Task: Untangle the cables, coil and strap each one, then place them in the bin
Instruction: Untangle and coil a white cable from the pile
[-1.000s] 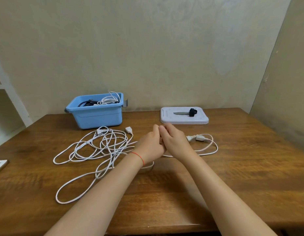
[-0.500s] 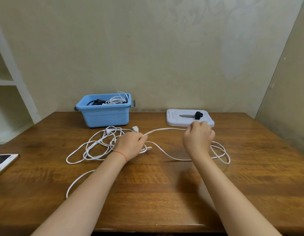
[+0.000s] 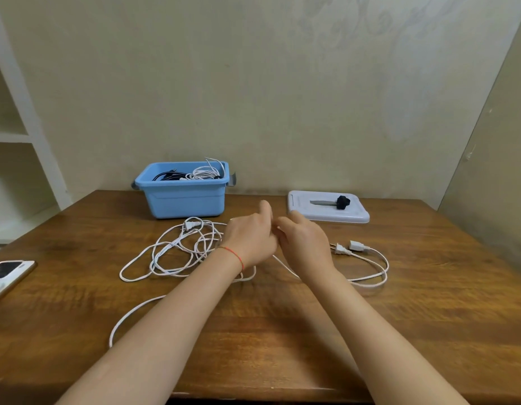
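Head view: both hands' fingers pinch white cable (image 3: 177, 252) amid loops; bin (image 3: 183, 197), phone (image 3: 8, 270) nearby.

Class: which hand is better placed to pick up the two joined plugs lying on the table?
Right. The joined plugs lie just beside the right hand, on its outer side; the left hand would have to cross over it.

Both forearms bare, no sleeves in view; thin red string bracelet (image 3: 235, 254) round left wrist.
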Motion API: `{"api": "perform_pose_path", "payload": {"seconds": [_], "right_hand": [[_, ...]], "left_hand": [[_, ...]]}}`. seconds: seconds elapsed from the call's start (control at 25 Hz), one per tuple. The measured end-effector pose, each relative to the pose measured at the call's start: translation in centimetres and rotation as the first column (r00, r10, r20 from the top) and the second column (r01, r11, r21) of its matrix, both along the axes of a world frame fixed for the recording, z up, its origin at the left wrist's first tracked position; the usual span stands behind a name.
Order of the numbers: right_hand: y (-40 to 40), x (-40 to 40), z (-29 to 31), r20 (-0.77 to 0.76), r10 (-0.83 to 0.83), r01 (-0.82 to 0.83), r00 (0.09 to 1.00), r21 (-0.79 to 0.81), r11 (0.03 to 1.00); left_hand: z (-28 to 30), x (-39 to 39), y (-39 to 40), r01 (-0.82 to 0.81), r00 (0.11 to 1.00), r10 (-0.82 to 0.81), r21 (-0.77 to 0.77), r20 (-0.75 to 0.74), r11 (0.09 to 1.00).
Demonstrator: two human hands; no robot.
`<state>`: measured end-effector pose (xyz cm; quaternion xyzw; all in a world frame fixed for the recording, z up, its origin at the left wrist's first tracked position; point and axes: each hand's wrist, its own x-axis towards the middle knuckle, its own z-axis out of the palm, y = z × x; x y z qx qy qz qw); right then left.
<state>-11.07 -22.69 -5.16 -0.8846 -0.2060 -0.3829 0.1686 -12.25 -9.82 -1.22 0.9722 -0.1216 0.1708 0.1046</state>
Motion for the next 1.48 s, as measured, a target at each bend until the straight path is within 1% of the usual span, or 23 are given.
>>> {"api": "perform_pose_path", "payload": {"seconds": [0.08, 0.12, 0.24, 0.32, 0.36, 0.4, 0.48, 0.6, 0.64, 0.72, 0.76, 0.84, 0.92, 0.96, 1.0, 1.04, 1.08, 1.12, 1.2, 1.28, 1.32, 1.4, 1.48], "right_hand": [[-0.7, -0.2, -0.2, -0.008, -0.102, 0.100, 0.995, -0.093, 0.991], [-1.3, 0.0, -0.1, -0.054, -0.179, 0.176, 0.982, -0.062, 0.982], [-5.2, 0.7, 0.6, -0.438, -0.379, 0.499, 0.815, 0.199, 0.843], [-8.1, 1.4, 0.3, -0.547, -0.402, 0.620, 0.734, 0.300, 0.725], [-8.7, 1.5, 0.2, -0.556, -0.425, 0.645, 0.714, 0.287, 0.708], [-8.9, 1.7, 0.2, -0.531, -0.455, 0.642, 0.715, 0.241, 0.728], [-7.5, 1.9, 0.1, -0.406, -0.455, 0.558, 0.793, 0.182, 0.809], [-3.4, 1.4, 0.8, -0.137, -0.249, 0.268, 0.959, 0.139, 0.953], [-2.0, 1.0, 1.0, -0.075, -0.141, 0.149, 0.987, 0.107, 0.983], [-0.7, 0.2, 1.7, -0.138, 0.006, 0.010, 0.990, 0.113, 0.994], [-0.9, 0.2, 1.8, -0.223, -0.021, 0.047, 0.974, 0.114, 0.992], [-3.2, 0.8, 1.3, -0.392, -0.183, 0.268, 0.901, 0.173, 0.948], [-6.6, 1.5, 1.0, -0.500, -0.233, 0.454, 0.834, 0.383, 0.804], [-8.0, 1.9, 0.6, -0.565, -0.257, 0.533, 0.784, 0.402, 0.744], [-8.8, 2.0, 0.4, -0.621, -0.314, 0.596, 0.718, 0.316, 0.738], [-8.9, 2.1, 0.3, -0.660, -0.385, 0.614, 0.645, 0.146, 0.776], [-8.4, 2.1, 0.0, -0.612, -0.449, 0.562, 0.651, -0.009, 0.827], [-7.3, 1.9, -0.1, -0.517, -0.467, 0.471, 0.717, -0.133, 0.872], [-4.4, 1.0, 0.2, -0.391, -0.267, 0.211, 0.881, -0.181, 0.961], [-2.0, -0.1, 0.4, -0.477, 0.046, -0.059, 0.878, -0.011, 0.998], [-1.6, -0.3, 0.3, -0.522, 0.136, -0.096, 0.842, 0.103, 0.990], [-2.3, 0.3, 0.0, -0.552, 0.126, -0.001, 0.825, 0.220, 0.975], [-4.2, 1.1, -0.6, -0.527, 0.017, 0.214, 0.849, 0.375, 0.902]], "left_hand": [[-1.0, 0.1, 0.1, 0.026, 0.997, -0.036, -0.136, -0.073, 0.990], [-1.4, 0.3, 0.6, 0.019, 0.993, -0.044, -0.220, -0.107, 0.975], [-3.0, 0.9, 3.7, -0.094, 0.979, 0.005, -0.431, -0.203, 0.897], [-3.5, 1.4, 6.0, -0.164, 0.977, 0.074, -0.484, -0.200, 0.860], [-3.2, 1.6, 6.8, -0.186, 0.978, 0.116, -0.474, -0.174, 0.861], [-2.5, 1.9, 7.1, -0.191, 0.980, 0.151, -0.436, -0.126, 0.879], [-0.2, 2.4, 5.8, -0.129, 0.991, 0.135, -0.306, -0.001, 0.943], [2.4, 2.6, 1.1, 0.057, 0.997, -0.051, -0.116, 0.061, 0.992], [2.5, 2.6, -0.3, 0.094, 0.995, -0.090, -0.104, 0.044, 0.990], [1.9, 2.4, -1.9, 0.127, 0.992, -0.128, -0.193, 0.010, 0.973], [1.4, 2.3, -1.8, 0.129, 0.990, -0.138, -0.288, -0.014, 0.949], [0.4, 2.2, -0.3, 0.090, 0.985, -0.148, -0.466, -0.089, 0.880], [-0.8, 2.2, 1.9, 0.007, 0.985, -0.087, -0.464, -0.151, 0.886], [-1.3, 2.3, 2.9, -0.039, 0.985, -0.038, -0.427, -0.170, 0.904], [-1.8, 2.3, 3.5, -0.070, 0.984, -0.001, -0.387, -0.180, 0.919], [-2.2, 2.5, 3.7, -0.083, 0.982, 0.017, -0.346, -0.190, 0.935], [-2.2, 2.6, 3.2, -0.081, 0.978, 0.019, -0.295, -0.207, 0.952], [-2.1, 2.8, 2.3, -0.067, 0.973, 0.009, -0.241, -0.233, 0.968], [-1.7, 2.9, -0.4, -0.003, 0.961, -0.051, -0.197, -0.271, 0.980], [-1.6, 2.7, -2.5, 0.049, 0.948, -0.144, -0.316, -0.284, 0.948], [-1.7, 2.6, -2.9, 0.053, 0.945, -0.174, -0.395, -0.277, 0.917], [-1.9, 2.6, -2.1, 0.033, 0.943, -0.190, -0.493, -0.272, 0.869], [-2.4, 2.8, -0.2, 0.028, 0.942, -0.163, -0.415, -0.292, 0.909]]}}
